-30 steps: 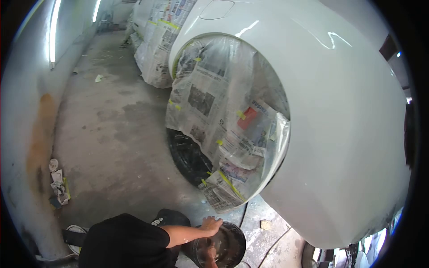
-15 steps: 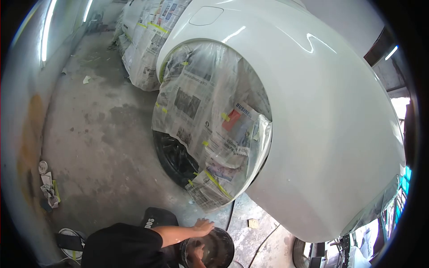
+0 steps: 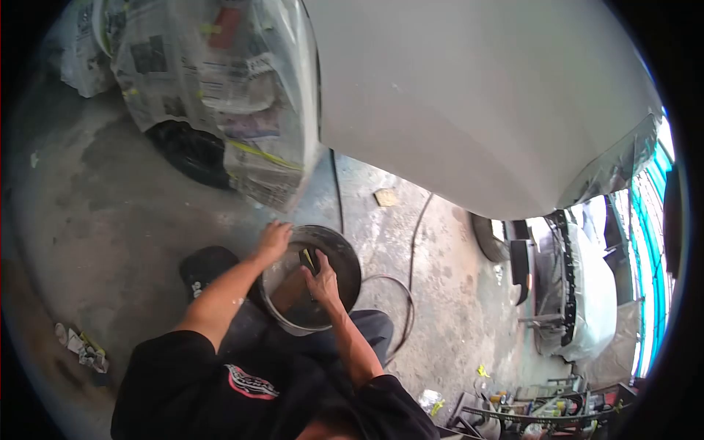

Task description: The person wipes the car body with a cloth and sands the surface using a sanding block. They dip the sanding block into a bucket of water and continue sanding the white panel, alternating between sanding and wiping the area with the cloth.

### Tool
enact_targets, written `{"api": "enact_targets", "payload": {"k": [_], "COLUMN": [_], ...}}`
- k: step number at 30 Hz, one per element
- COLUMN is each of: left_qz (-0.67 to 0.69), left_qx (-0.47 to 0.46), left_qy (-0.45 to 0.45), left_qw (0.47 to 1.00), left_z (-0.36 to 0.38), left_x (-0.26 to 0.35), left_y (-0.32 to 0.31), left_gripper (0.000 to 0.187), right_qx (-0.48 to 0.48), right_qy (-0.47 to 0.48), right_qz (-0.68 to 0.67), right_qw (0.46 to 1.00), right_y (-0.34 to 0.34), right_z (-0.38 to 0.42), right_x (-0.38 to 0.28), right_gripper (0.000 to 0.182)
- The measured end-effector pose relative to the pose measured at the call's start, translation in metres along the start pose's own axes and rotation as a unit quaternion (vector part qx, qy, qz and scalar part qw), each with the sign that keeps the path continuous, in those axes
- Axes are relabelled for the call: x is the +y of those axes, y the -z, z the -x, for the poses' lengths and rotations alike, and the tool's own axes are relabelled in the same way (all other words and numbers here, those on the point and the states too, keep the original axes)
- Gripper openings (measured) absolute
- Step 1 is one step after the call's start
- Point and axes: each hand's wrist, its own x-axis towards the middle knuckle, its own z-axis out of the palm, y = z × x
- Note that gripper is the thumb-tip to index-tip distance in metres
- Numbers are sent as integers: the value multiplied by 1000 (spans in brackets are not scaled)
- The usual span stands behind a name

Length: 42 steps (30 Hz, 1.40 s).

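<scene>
A round dark bucket (image 3: pixel 352 253) stands on the floor between my knees, with murky water inside. My left hand (image 3: pixel 274 240) grips its upper left rim, fingers bent over the edge. Inside the bucket, my right hand (image 3: pixel 323 280) is closed round a small dark block with a yellow strip (image 3: pixel 308 258), thumb on the near side and fingers on the far side. A brown patch (image 3: pixel 292 290) shows in the bucket just left of my right hand.
Ahead is a pale car panel (image 3: pixel 469 95), beside a wheel covered in newspaper and plastic (image 3: pixel 242 110). A hose (image 3: pixel 412 293) curls right of the bucket, near a yellowish sponge-like piece (image 3: pixel 385 197). Car parts (image 3: pixel 590 293) stand at right; a cluttered rack (image 3: pixel 543 411) is lower right.
The view has tipped down and to the right, bringing the bucket toward the middle. My right hand, low in the bucket before, now shows the dark block. My left hand stays at the rim.
</scene>
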Motion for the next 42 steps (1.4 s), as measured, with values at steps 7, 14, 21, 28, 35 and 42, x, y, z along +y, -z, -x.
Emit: {"api": "enact_targets", "payload": {"k": [7,14,21,28,35,42], "left_qz": [-10,3,20,45,55,44], "left_qx": [-26,-8,2,14,-8,-9], "left_qy": [9,17,27,9,42,53], "left_qw": [1000,1000,999,999,998,998], "left_z": [4,6,-2,1,4,5], "left_x": [18,18,22,18,23,22], "left_y": [19,16,19,18,19,13], "left_gripper": [21,20,20,21,20,18], "right_qx": [246,378,360,407,303,390], "right_qy": [295,550,556,595,573,607], "right_qz": [97,426,554,474,613,508], "right_qw": [918,611,505,506,452,470], "right_y": [135,267,321,273,321,255], "right_z": [-68,-166,-184,-223,-188,-230], "right_x": [-122,-304,-271,-430,-261,-437], "right_gripper": [70,69,73,75,71,72]}}
